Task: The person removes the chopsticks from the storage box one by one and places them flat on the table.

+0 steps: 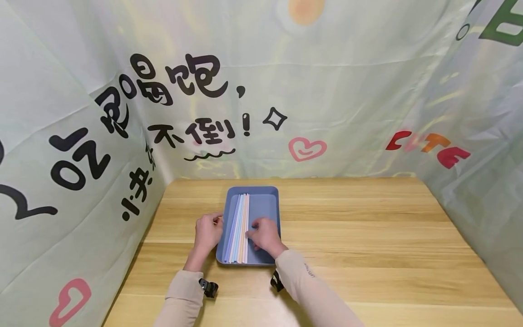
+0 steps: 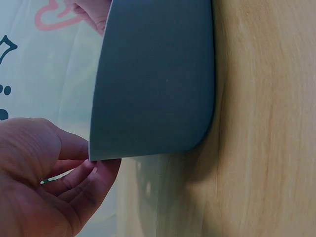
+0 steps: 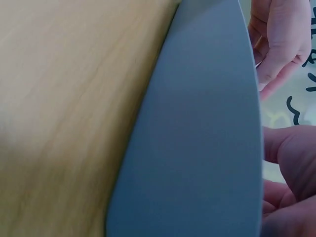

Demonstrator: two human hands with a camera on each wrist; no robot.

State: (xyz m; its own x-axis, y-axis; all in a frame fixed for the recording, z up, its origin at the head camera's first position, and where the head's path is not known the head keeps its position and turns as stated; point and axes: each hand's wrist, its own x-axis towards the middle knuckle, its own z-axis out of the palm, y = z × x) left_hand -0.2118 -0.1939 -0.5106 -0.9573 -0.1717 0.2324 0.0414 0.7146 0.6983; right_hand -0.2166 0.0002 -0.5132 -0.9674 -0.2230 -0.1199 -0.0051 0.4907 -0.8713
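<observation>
Honestly can't tell if the right hand (image 1: 265, 234) actually touches the sticks (image 1: 237, 231) near the left edge of the tray (image 1: 263, 204), too tiny. Sleeve print (image 1: 309, 270) is unreadable, tray wall hides the sticks in both wrist views, table's (image 1: 367, 272) near edge is cut off.

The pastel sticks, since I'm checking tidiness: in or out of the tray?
In: the head view shows the sticks lying inside the blue tray.
</observation>
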